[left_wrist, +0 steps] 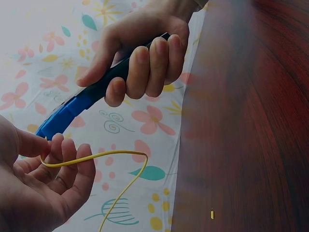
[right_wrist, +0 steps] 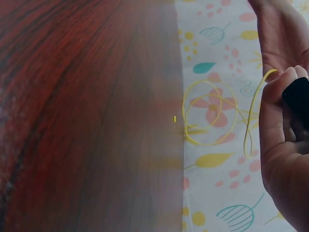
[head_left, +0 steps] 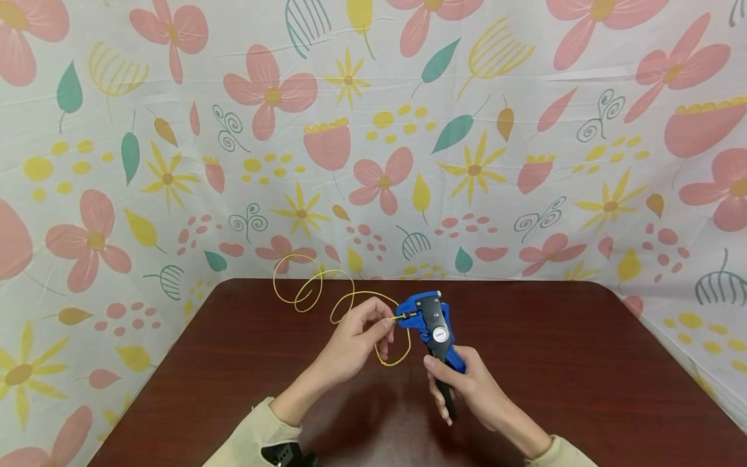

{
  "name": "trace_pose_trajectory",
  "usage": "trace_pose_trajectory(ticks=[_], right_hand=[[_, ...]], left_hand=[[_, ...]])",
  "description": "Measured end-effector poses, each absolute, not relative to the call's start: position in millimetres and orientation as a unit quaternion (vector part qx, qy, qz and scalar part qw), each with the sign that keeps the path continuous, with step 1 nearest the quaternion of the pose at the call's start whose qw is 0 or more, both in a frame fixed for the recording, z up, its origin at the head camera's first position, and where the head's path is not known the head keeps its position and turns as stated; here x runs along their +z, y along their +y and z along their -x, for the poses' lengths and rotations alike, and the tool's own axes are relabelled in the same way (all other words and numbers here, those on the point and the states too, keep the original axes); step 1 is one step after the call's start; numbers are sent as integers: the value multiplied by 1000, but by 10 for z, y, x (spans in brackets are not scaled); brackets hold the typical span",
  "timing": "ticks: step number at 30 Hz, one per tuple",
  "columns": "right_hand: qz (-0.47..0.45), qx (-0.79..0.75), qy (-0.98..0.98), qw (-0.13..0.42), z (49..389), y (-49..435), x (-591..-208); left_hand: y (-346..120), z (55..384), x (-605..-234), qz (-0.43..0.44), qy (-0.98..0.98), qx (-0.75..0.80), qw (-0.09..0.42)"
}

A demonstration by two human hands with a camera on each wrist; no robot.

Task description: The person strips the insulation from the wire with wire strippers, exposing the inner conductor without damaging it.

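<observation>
My right hand (head_left: 469,383) grips the handles of a blue and black wire stripper (head_left: 434,318), its head tilted up and to the left. Between thumb and forefinger, my left hand (head_left: 353,337) pinches a yellow wire (left_wrist: 116,152) right at the stripper's nose. The end of the wire lies inside the stripper's jaws. From the left fingers the rest of the wire loops away in loose coils. In the right wrist view, the black handle end shows inside the curled right hand (right_wrist: 280,159).
A tiny yellow piece (left_wrist: 212,213) lies on the dark red-brown wooden table (head_left: 583,376). Behind the table hangs a white cloth (head_left: 408,246) printed with flowers and leaves. Loose wire coils reach toward the table's far edge. A black device (head_left: 286,454) sits at the left sleeve.
</observation>
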State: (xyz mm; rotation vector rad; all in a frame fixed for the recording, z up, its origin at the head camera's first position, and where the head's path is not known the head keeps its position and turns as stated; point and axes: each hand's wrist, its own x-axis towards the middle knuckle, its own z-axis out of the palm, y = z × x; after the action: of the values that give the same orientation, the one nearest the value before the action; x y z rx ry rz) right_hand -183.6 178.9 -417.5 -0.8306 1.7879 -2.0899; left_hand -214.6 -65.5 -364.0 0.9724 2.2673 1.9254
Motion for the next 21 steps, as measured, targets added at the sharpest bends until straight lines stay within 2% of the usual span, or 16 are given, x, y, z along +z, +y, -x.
trace_pose_trajectory(ticks=[21], right_hand=[[272, -738, 599, 149, 1819, 1817, -4176]], left_hand=[[-678, 2157, -3675, -311, 717, 624, 1]])
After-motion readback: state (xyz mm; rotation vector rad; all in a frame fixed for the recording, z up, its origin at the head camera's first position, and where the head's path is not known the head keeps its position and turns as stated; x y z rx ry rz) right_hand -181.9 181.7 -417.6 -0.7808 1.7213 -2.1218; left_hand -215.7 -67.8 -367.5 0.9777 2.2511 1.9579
